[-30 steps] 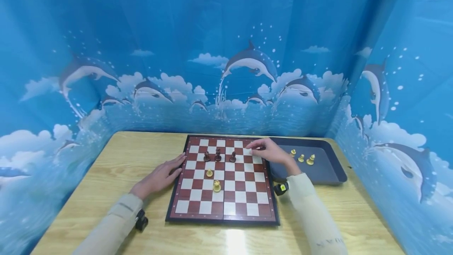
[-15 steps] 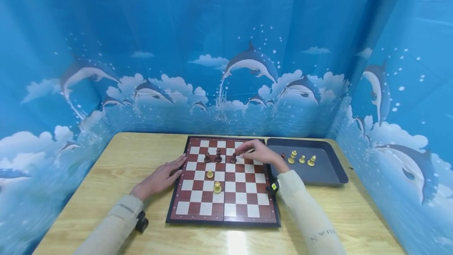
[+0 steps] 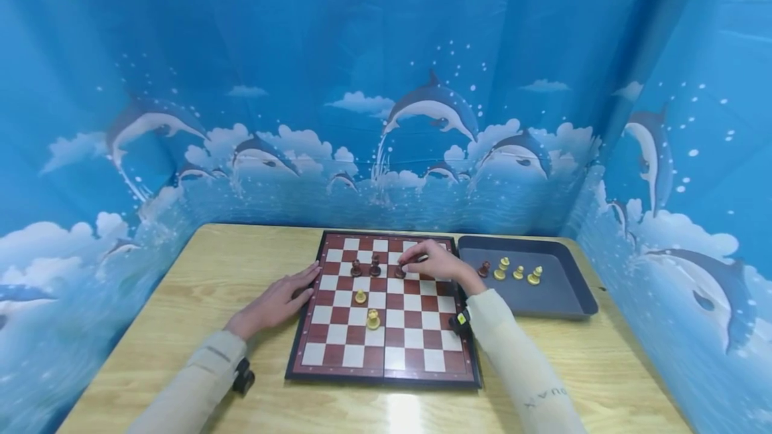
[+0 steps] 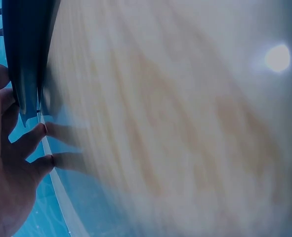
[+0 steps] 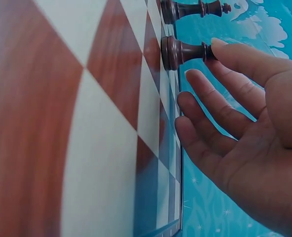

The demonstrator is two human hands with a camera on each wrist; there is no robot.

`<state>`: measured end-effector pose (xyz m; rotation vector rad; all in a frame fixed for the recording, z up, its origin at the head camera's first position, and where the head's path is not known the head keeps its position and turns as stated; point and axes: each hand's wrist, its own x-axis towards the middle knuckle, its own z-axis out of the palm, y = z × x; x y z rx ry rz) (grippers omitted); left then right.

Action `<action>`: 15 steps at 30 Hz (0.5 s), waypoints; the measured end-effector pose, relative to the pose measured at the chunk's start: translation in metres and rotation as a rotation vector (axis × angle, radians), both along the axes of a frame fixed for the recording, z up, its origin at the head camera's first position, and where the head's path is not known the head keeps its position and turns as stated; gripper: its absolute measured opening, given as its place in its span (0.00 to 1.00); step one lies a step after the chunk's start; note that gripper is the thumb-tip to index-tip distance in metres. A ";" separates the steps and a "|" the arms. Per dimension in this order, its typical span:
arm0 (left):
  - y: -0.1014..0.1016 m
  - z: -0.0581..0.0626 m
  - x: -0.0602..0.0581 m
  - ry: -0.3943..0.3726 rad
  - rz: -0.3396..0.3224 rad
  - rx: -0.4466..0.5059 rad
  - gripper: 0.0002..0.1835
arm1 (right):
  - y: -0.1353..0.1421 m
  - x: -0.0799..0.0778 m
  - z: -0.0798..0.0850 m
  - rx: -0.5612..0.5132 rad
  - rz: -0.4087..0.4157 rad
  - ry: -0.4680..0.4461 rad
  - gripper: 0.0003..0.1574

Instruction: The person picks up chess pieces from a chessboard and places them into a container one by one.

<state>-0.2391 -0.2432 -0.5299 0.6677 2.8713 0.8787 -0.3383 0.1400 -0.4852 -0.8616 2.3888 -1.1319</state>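
Observation:
With thumb and index finger, my right hand (image 3: 437, 263) pinches the top of a dark brown chess piece (image 5: 178, 53), whose head is hidden by the fingertips. The piece stands with its base on the chessboard (image 3: 416, 357), in the far part. Left of it are a dark king (image 3: 375, 265) and another dark piece (image 3: 356, 268). Nearer stand a gold pawn (image 3: 360, 297) and a larger gold piece (image 3: 373, 319). My left hand (image 3: 274, 303) lies at the board's left edge, fingers extended, fingertips touching the rim.
A dark grey tray (image 3: 561, 297) adjoins the board's right side. In it stand a dark piece (image 3: 484, 268) and several gold pieces, among them a small pawn (image 3: 519, 273). The wooden table (image 3: 217, 266) ends at a blue dolphin curtain (image 3: 289, 173) behind.
My right hand has moved left over the board from near its right edge and taken hold of the dark piece's top. My left hand has stayed at the rim.

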 end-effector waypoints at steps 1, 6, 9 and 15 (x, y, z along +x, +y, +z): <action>0.000 0.000 0.000 0.000 0.000 0.001 0.30 | -0.001 0.000 0.000 -0.002 0.003 0.004 0.15; 0.001 0.001 0.000 -0.002 0.001 -0.002 0.31 | -0.004 0.001 -0.002 -0.004 -0.010 0.025 0.13; 0.000 0.001 0.001 -0.003 0.003 -0.003 0.31 | -0.007 0.003 -0.002 0.002 -0.026 0.046 0.12; 0.000 0.002 0.002 -0.007 0.003 0.002 0.30 | -0.010 0.006 0.001 -0.008 -0.037 0.077 0.12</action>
